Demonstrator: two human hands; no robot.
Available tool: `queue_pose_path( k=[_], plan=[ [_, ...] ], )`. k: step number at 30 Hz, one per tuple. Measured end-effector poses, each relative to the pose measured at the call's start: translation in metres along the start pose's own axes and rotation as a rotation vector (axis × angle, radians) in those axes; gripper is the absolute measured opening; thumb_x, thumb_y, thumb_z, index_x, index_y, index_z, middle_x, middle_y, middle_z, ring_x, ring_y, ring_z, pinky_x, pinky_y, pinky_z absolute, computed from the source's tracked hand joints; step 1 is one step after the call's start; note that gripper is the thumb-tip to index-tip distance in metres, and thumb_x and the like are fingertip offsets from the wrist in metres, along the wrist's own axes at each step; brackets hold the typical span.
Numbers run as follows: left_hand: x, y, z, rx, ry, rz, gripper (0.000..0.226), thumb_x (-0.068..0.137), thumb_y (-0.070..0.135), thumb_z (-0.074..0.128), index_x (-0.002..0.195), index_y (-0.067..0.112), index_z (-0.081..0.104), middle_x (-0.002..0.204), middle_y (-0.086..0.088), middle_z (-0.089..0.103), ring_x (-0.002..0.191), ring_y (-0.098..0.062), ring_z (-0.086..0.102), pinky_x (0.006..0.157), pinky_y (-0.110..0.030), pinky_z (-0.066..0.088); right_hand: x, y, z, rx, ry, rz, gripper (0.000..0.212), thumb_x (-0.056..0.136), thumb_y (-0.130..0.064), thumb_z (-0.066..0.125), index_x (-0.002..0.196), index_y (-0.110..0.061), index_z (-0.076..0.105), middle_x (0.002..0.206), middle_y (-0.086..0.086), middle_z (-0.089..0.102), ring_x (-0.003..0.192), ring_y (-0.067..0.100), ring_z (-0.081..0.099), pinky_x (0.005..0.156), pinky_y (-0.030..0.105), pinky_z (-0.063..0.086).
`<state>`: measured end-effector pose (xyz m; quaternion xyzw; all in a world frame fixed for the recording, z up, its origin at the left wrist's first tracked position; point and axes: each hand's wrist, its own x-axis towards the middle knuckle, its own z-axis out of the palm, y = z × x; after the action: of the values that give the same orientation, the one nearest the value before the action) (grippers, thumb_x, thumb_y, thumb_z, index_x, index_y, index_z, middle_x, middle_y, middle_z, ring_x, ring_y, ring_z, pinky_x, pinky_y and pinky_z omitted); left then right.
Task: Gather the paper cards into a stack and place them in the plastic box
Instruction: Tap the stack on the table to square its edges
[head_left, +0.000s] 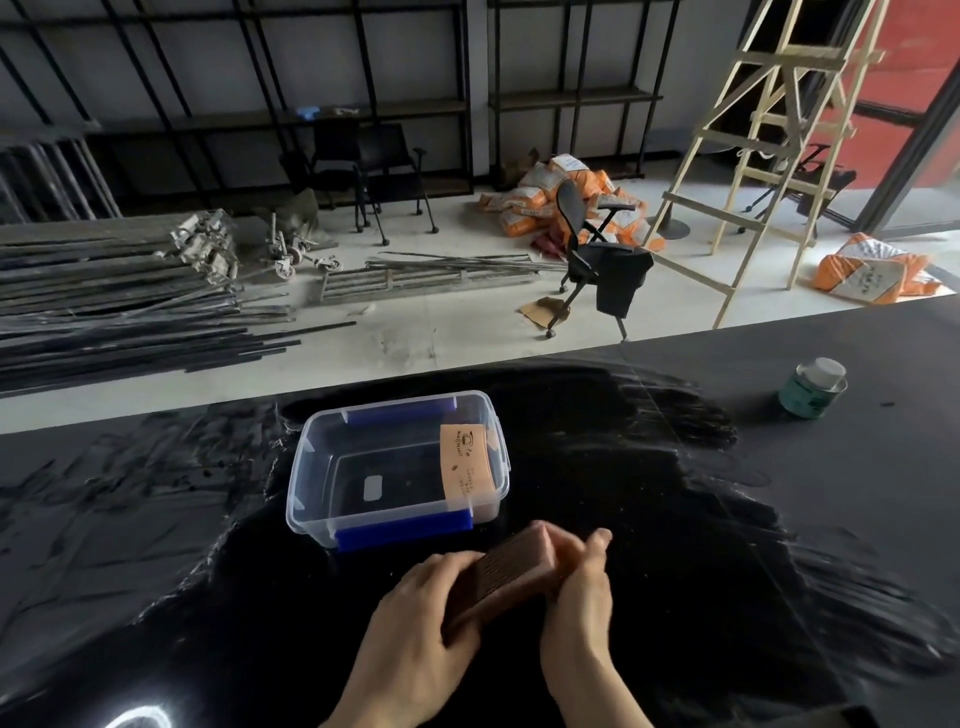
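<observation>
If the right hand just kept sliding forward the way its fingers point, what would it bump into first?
Probably the plastic box. The right hand, gripping the stack of cards together with the left hand, points up and slightly left, toward the box's near blue clip. Depth is hard to judge.

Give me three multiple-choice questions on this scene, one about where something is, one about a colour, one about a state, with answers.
1. Where is the stack of cards?
A. in the plastic box
B. held between both hands, nearer the person than the box
C. beside the can

2. What colour are the clips on the plastic box?
A. blue
B. red
C. yellow

3. Is the plastic box open?
A. closed with a lid
B. open, holding some cards
C. open and empty

Answers: 1 B, the left hand and right hand grip the stack. 2 A, both clips are blue. 3 B, no lid on it, and cards lean at its right end.
</observation>
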<state>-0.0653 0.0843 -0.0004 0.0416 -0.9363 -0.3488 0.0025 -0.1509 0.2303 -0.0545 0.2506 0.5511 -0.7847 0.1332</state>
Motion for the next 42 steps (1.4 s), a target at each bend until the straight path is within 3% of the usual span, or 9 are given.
queue_pose_path(
  k=[3,6,10,13,19,24,30,37,42],
  plan=[
    [0.001,-0.008,-0.014,0.144,-0.103,-0.001,0.057,0.083,0.038,0.066,0.136,0.049,0.045,0.122,0.028,0.059,0.117,0.005,0.053,0.106,-0.026,0.047,-0.018,-0.008,-0.003,-0.238,-0.11,-0.347,0.062,0.092,-0.076,0.035,0.103,-0.034,0.08,0.099,-0.01,0.082,0.091,0.007,0.077,0.079,0.029,0.056],
    [0.004,-0.01,-0.013,0.24,-0.159,-0.026,0.063,0.084,0.025,0.071,0.138,0.047,0.045,0.126,0.024,0.059,0.121,0.0,0.051,0.112,-0.029,0.043,-0.022,0.009,0.009,-0.453,-0.208,-0.543,0.025,0.104,-0.048,0.056,0.098,-0.034,0.075,0.096,-0.012,0.078,0.091,0.006,0.073,0.073,0.021,0.056],
    [0.005,-0.018,-0.004,0.225,-0.139,-0.048,0.072,0.082,0.021,0.072,0.14,0.049,0.04,0.13,0.024,0.054,0.125,-0.003,0.046,0.112,-0.031,0.043,-0.013,0.024,0.009,-0.454,-0.096,-0.469,0.023,0.104,-0.029,0.063,0.081,-0.03,0.066,0.078,0.001,0.072,0.072,0.01,0.068,0.065,0.033,0.059],
    [-0.003,-0.026,0.006,0.052,-0.122,-0.078,0.073,0.082,0.019,0.071,0.14,0.051,0.04,0.131,0.027,0.048,0.127,-0.001,0.043,0.111,-0.029,0.045,-0.009,0.028,0.008,-0.454,-0.09,-0.437,0.035,0.104,-0.034,0.059,0.07,-0.027,0.058,0.064,-0.009,0.065,0.058,0.002,0.059,0.053,0.022,0.053],
    [-0.009,-0.012,0.038,-0.917,0.381,-0.402,0.041,0.087,0.047,0.057,0.126,0.037,0.062,0.127,0.012,0.067,0.12,-0.001,0.061,0.094,-0.022,0.045,-0.01,0.029,0.014,-0.462,-0.053,-0.484,0.042,0.109,-0.029,0.052,0.068,-0.02,0.055,0.059,-0.008,0.056,0.053,0.002,0.05,0.049,0.02,0.046],
    [0.004,-0.005,0.041,-0.928,0.509,-0.498,0.032,0.106,0.038,0.041,0.097,0.028,0.07,0.092,-0.002,0.078,0.097,-0.028,0.071,0.077,-0.037,0.057,-0.018,0.024,0.014,-0.447,-0.128,-0.428,0.046,0.111,-0.035,0.045,0.07,-0.017,0.055,0.061,-0.008,0.056,0.056,0.004,0.05,0.052,0.024,0.046],
    [0.0,-0.021,0.039,-0.752,0.591,-0.49,0.026,0.107,0.021,0.04,0.108,0.025,0.065,0.089,-0.002,0.077,0.087,-0.015,0.072,0.078,-0.041,0.06,-0.022,0.037,0.023,-0.49,-0.126,-0.501,0.041,0.109,-0.028,0.052,0.075,-0.006,0.06,0.061,-0.004,0.06,0.052,0.002,0.052,0.046,0.017,0.047],
    [0.003,-0.015,0.039,-0.874,0.644,-0.542,0.025,0.107,0.017,0.037,0.106,0.015,0.062,0.096,-0.012,0.077,0.096,-0.028,0.071,0.082,-0.041,0.056,-0.021,0.037,0.024,-0.51,-0.14,-0.45,0.043,0.11,-0.031,0.05,0.077,-0.007,0.063,0.065,-0.001,0.064,0.055,0.004,0.057,0.052,0.027,0.052],
    [0.002,-0.023,0.035,-0.802,0.658,-0.545,0.024,0.107,0.017,0.037,0.105,0.015,0.061,0.089,-0.011,0.073,0.088,-0.025,0.07,0.082,-0.05,0.06,-0.028,0.047,0.026,-0.489,-0.135,-0.505,0.044,0.111,-0.03,0.044,0.073,-0.014,0.061,0.065,-0.013,0.068,0.054,-0.002,0.059,0.049,0.013,0.051]
  ],
)
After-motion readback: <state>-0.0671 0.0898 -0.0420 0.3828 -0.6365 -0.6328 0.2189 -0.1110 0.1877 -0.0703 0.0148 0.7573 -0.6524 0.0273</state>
